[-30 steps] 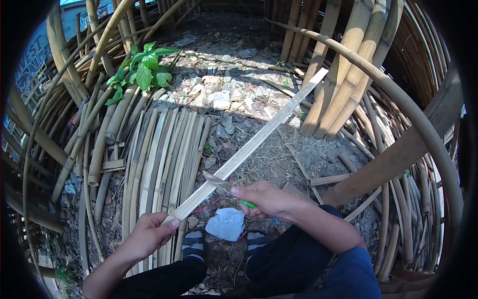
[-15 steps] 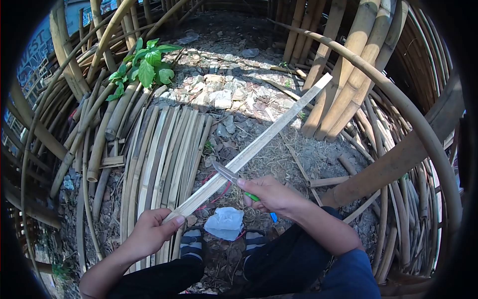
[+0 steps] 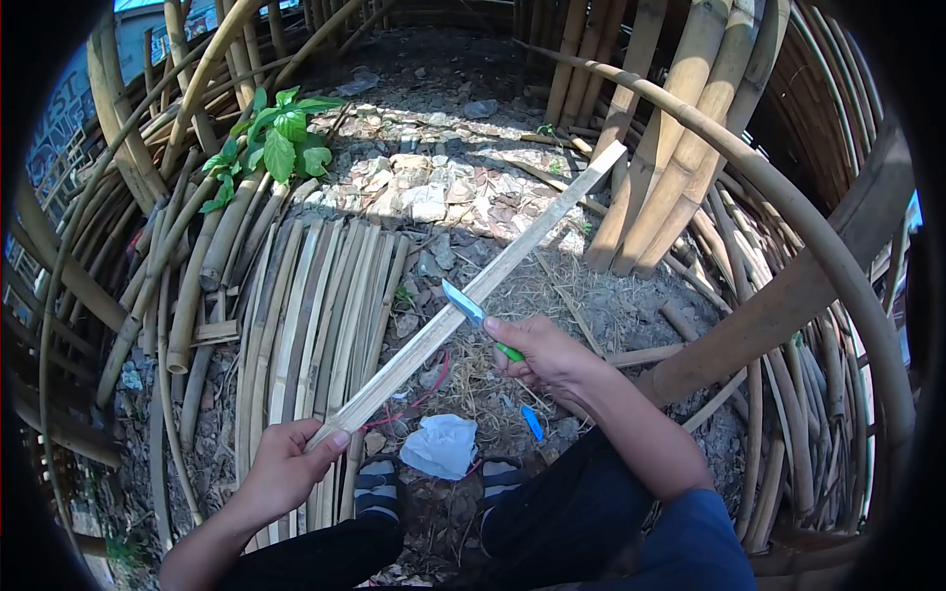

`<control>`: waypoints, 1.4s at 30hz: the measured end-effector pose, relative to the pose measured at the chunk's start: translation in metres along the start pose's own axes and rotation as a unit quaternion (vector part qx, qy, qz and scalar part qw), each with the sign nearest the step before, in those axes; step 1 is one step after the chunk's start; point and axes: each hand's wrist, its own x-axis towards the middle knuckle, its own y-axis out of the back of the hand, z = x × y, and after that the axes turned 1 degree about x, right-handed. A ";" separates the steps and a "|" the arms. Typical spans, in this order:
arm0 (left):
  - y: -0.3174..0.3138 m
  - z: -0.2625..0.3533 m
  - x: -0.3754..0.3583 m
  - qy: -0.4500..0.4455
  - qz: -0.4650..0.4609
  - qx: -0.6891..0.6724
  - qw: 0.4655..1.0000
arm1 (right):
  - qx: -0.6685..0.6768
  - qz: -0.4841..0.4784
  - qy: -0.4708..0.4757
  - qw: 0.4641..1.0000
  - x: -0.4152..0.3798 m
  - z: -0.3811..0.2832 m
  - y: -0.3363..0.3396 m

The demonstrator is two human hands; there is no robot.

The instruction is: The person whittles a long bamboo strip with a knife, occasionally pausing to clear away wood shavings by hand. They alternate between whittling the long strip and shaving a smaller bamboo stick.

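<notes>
A long pale bamboo strip (image 3: 512,258) runs diagonally from lower left to upper right. Its lower end is in the grip of my left hand (image 3: 288,467), thumb on top. My right hand (image 3: 540,353) is closed around the green handle of a knife (image 3: 463,301). The blade lies across the strip near its middle, pointing up and left. Beneath and left of the strip, a row of cut bamboo strips (image 3: 320,305) lies side by side on the ground.
A white crumpled sheet (image 3: 440,445) lies by my feet, with a blue object (image 3: 532,423) to its right. Thick bamboo poles (image 3: 690,118) stand at the upper right. A leafy green plant (image 3: 280,138) grows at upper left; bamboo stacks line both sides.
The knife and my right hand have moved slightly up and right. The strip's far end has shifted left, and the blue object on the ground shows more fully.
</notes>
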 end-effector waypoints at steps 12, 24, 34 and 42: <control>0.005 -0.003 -0.010 0.028 0.005 -0.017 0.999 | -0.005 0.139 0.035 0.990 0.010 -0.012 0.061; 0.004 -0.001 -0.002 0.030 -0.007 0.001 1.000 | 0.199 0.291 0.051 0.934 0.040 0.020 0.139; 0.026 -0.002 0.015 -0.142 0.152 0.381 0.901 | -0.069 0.335 0.340 0.876 0.031 0.005 0.086; 0.049 0.022 0.017 -0.206 0.147 0.527 0.811 | -0.452 0.080 0.283 0.842 0.031 -0.001 0.002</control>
